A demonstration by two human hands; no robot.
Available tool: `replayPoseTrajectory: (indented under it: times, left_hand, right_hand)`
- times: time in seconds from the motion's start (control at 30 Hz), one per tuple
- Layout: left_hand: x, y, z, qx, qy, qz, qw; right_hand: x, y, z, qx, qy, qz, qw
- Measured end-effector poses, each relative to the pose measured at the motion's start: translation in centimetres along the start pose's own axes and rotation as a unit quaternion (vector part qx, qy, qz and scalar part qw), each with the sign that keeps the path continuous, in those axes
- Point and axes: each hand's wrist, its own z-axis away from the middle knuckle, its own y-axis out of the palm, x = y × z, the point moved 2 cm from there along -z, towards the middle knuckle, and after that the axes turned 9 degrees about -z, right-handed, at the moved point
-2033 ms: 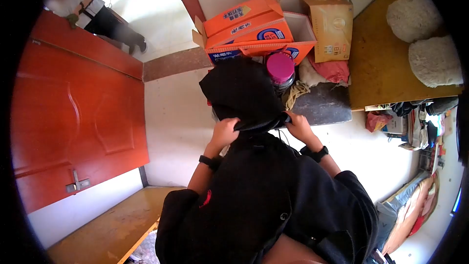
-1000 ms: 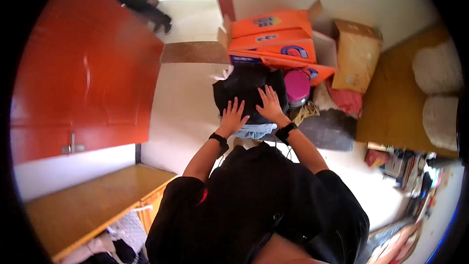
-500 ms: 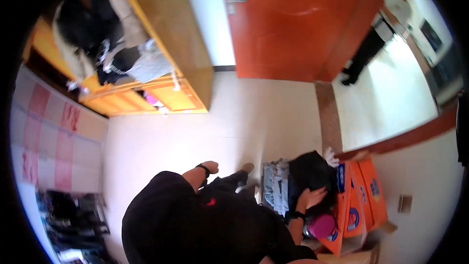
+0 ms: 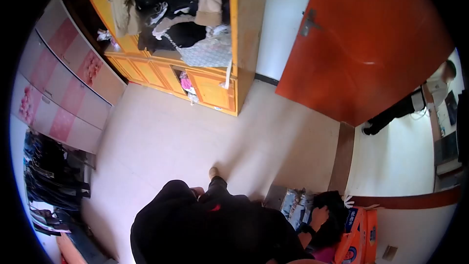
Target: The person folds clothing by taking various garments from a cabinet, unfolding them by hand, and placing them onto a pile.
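Note:
My right hand point(image 4: 320, 218) rests on a black item point(image 4: 332, 203) at the lower right, palm down, fingers stretched out. Just left of it are grey-blue folded items point(image 4: 297, 207). Orange boxes point(image 4: 359, 234) stand to its right, and a pink round thing point(image 4: 326, 254) shows partly below it. My left hand point(image 4: 197, 191) is beside my dark clothing, mostly hidden, and its fingers cannot be made out.
An open yellow wardrobe point(image 4: 249, 44) holds clothes at the top. A red door point(image 4: 366, 44) stands open, with a person point(image 4: 437, 85) beyond it. Pink and white cabinets point(image 4: 63, 76) and a rack of dark clothes point(image 4: 53, 171) line the left side.
The view has turned, so the wardrobe and door sit further right and the boxes lower. My left hand, clearly visible before, is now mostly hidden. My right hand stays on the black item.

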Motion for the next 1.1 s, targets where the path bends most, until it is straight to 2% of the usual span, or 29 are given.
replayPoseTrajectory:
  times: [0.03, 0.07, 0.1, 0.13, 0.17, 0.2, 0.23, 0.3, 0.33, 0.37, 0.43, 0.47, 0.5, 0.53, 0.57, 0.6, 0.63, 0.67, 0.77, 0.83, 0.97, 1.0, 1.07, 1.1]
  left_hand:
    - [-0.7, -2.4, -0.2, 0.006, -0.032, -0.072, 0.997]
    - [-2.6, -5.8, 1.9, -0.032, -0.025, -0.109, 0.993]
    - [-4.8, -9.4, 5.3, -0.068, -0.021, -0.144, 0.987]
    - [-3.2, -11.4, 4.7, -0.133, -0.028, -0.102, 0.985]
    - [-1.8, -13.1, 4.2, -0.196, -0.035, -0.059, 0.978]
    - [-1.0, -14.7, 4.7, -0.267, -0.021, 0.014, 0.963]
    - [-0.4, -16.5, 5.6, -0.335, -0.008, 0.088, 0.938]
    - [1.2, -18.9, 8.1, -0.417, -0.042, 0.106, 0.902]
    - [2.2, -19.4, 9.4, -0.421, -0.089, 0.113, 0.895]
    - [3.8, -19.2, 10.0, -0.421, -0.094, 0.116, 0.894]
    - [8.2, -16.8, 9.6, -0.404, -0.15, 0.132, 0.893]
    - [12.6, -14.0, 6.5, -0.399, -0.154, 0.122, 0.896]
    - [15.8, -11.8, 4.7, -0.311, -0.115, 0.066, 0.941]
    - [20.1, -7.2, 2.3, -0.271, -0.082, 0.299, 0.911]
    - [23.0, -3.9, 1.4, -0.233, -0.073, 0.514, 0.822]
    - [22.7, -2.6, 2.0, -0.215, -0.123, 0.563, 0.788]
    - [22.9, -1.6, 2.3, -0.169, -0.138, 0.533, 0.818]
    - [22.0, -0.8, 3.3, -0.153, -0.166, 0.488, 0.843]
    - [18.8, -1.8, 5.7, -0.141, -0.2, 0.431, 0.868]
    - [17.9, -3.6, 6.2, -0.143, -0.2, 0.425, 0.871]
    - [18.7, -11.3, 6.0, -0.186, -0.187, 0.392, 0.881]
    - [19.3, -13.7, 6.0, -0.204, -0.185, 0.379, 0.884]
    - [20.8, -18.6, 5.8, -0.244, -0.177, 0.343, 0.89]
    - [21.8, -21.3, 5.6, -0.267, -0.171, 0.315, 0.895]
  right_hand:
    - [2.6, 0.0, 0.3, 0.049, -0.108, -0.024, 0.993]
    - [5.3, 1.4, 0.7, 0.081, -0.127, -0.078, 0.985]
    - [6.7, 4.6, 0.8, 0.097, -0.213, -0.109, 0.966]
    - [11.0, 5.2, 2.3, 0.188, -0.151, -0.08, 0.967]
    - [10.2, 14.3, -0.7, 0.231, -0.343, -0.024, 0.91]
    - [16.2, 13.2, 2.2, 0.325, -0.38, 0.016, 0.866]
    - [20.5, 13.7, 4.5, 0.347, -0.45, -0.009, 0.823]
    - [29.2, 14.2, 9.3, 0.388, -0.579, -0.062, 0.714]
    - [34.0, 15.6, 11.2, 0.385, -0.594, -0.04, 0.705]
    - [37.9, 17.2, 12.7, 0.382, -0.609, -0.021, 0.694]
    - [46.1, 11.7, 18.6, 0.348, -0.634, -0.037, 0.689]
    - [49.3, 10.6, 20.1, 0.366, -0.646, -0.077, 0.665]
    - [51.9, 9.7, 21.3, 0.382, -0.657, -0.114, 0.64]
    - [54.5, 8.3, 22.5, 0.415, -0.648, -0.129, 0.626]
    - [56.6, 7.5, 23.0, 0.412, -0.654, -0.13, 0.621]
    - [58.5, 7.0, 23.1, 0.429, -0.658, -0.139, 0.603]
    - [60.4, 6.9, 23.0, 0.447, -0.66, -0.146, 0.586]
    - [62.4, 6.7, 22.7, 0.403, -0.709, -0.152, 0.559]
    - [68.0, 5.2, 21.7, 0.4, -0.641, -0.264, 0.6]
    - [73.0, 2.1, 21.0, 0.329, -0.646, -0.346, 0.595]
    - [83.5, -7.1, 20.4, 0.182, -0.649, -0.484, 0.559]
    - [86.1, -8.8, 20.3, 0.183, -0.644, -0.489, 0.559]
    - [90.9, -11.4, 19.9, 0.034, -0.666, -0.47, 0.578]
    - [93.7, -11.6, 19.7, 0.034, -0.662, -0.476, 0.578]
